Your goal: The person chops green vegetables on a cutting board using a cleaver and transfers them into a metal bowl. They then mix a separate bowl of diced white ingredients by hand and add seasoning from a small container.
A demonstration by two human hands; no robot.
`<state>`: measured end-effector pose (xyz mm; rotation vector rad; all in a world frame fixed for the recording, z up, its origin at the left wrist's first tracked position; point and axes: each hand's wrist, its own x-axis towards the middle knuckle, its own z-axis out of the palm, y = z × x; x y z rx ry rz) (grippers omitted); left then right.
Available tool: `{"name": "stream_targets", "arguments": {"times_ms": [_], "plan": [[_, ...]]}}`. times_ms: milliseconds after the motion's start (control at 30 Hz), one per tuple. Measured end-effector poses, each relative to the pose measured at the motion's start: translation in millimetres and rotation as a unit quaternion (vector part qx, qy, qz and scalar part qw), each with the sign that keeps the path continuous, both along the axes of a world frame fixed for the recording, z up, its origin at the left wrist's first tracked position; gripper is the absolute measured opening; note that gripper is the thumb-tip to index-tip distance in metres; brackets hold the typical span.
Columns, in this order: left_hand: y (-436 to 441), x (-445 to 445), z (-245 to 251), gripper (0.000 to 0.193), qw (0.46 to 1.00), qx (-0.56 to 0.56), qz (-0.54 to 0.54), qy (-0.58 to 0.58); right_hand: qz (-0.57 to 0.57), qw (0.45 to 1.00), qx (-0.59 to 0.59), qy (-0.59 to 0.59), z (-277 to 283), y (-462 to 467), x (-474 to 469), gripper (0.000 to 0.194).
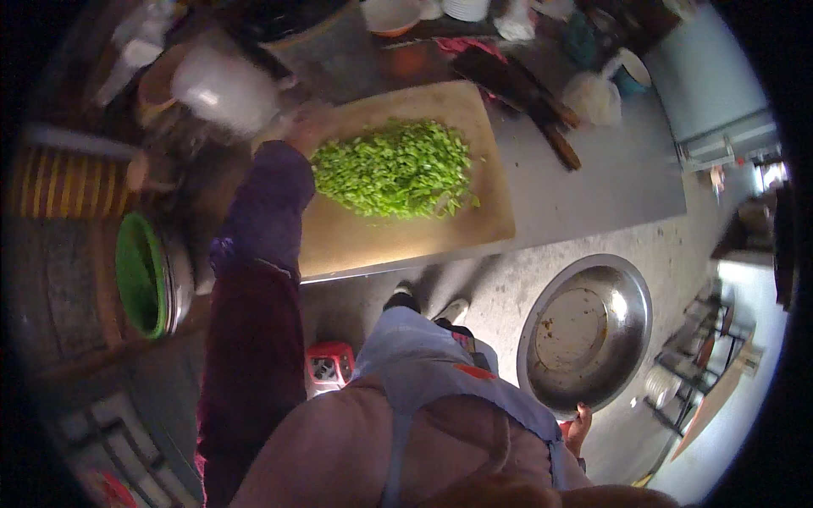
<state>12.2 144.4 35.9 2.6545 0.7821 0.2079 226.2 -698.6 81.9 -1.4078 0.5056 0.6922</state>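
A heap of chopped green vegetable (397, 170) lies on a thick cutting board (406, 244) on the worktop. My left hand (305, 130), blurred and in shadow, is at the board's left edge beside the heap; a purple sleeve covers the forearm. Its fingers cannot be made out well. Low on the right, my right hand (578, 427) grips the rim of a wide steel basin (583, 330), held tilted over the floor. Brown bits and smears show on the basin's inside. Right of the board lie cleavers with wooden handles (562, 149).
A white plastic container (222, 86) and a clear bag (592, 98) stand on the grey worktop (610, 171). Green and steel basins (141, 276) are stacked at left. A red stool (330, 363) is under the worktop's edge. Shelves with dishes (662, 384) stand at right.
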Motion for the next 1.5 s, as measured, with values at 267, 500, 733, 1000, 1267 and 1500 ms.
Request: {"name": "stream_targets", "arguments": {"times_ms": [267, 500, 733, 1000, 1267, 1500], "plan": [[72.3, 31.7, -80.8, 0.024, 0.965, 0.197, -0.108, 0.132, -0.122, 0.992, -0.028, 0.01, -49.2, 56.8, -153.2, 0.016], [57.5, 30.5, -53.9, 0.046, 0.987, 0.117, -0.067, 0.085, -0.185, 0.982, -0.01, 0.03, -108.4, 157.8, -248.0, 0.026], [29.3, 47.9, 9.4, 0.064, 0.985, -0.043, -0.01, 0.169, -0.166, 0.984, -0.061, 0.031, -111.9, 231.2, -265.6, 0.018], [-34.3, 142.8, 28.2, 0.06, 0.942, -0.142, -0.305, -0.015, -0.145, 0.986, -0.073, 0.029, -121.5, 235.6, -251.3, 0.022], [-78.9, 227.9, 36.1, 0.086, 0.828, 0.03, -0.559, 0.046, -0.166, 0.983, -0.076, 0.012, -116.3, 234.7, -256.9, 0.023], [-144.1, 232.5, 51.0, 0.095, 0.728, -0.039, -0.677, 0.102, -0.174, 0.981, -0.075, 0.048, -106.2, 240.9, -256.0, 0.023]]}}
